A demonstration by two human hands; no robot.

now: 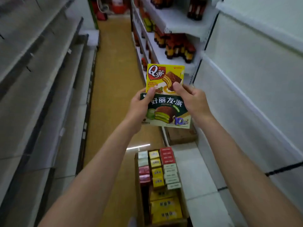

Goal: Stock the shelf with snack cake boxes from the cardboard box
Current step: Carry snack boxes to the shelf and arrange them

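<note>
I hold two snack cake boxes in front of me above the aisle floor. My left hand (141, 107) grips the left edge of a green box (168, 112), thumb on its front. A yellow box (164, 76) stands behind and above the green one, and my right hand (190, 99) pinches its lower right corner, thumb on the front. Below on the floor stands the open cardboard box (137, 185), filled with several yellow, red, white and pale green snack boxes on edge. The white shelf (196, 169) on the right is bare beside the cardboard box.
Shelves on the far right (173, 22) carry dark bottles with orange labels. Grey shelving (49, 79) lines the left side. A second brown carton (182, 136) sits under the right shelf. The tan aisle floor (114, 79) runs ahead to red items at the far end.
</note>
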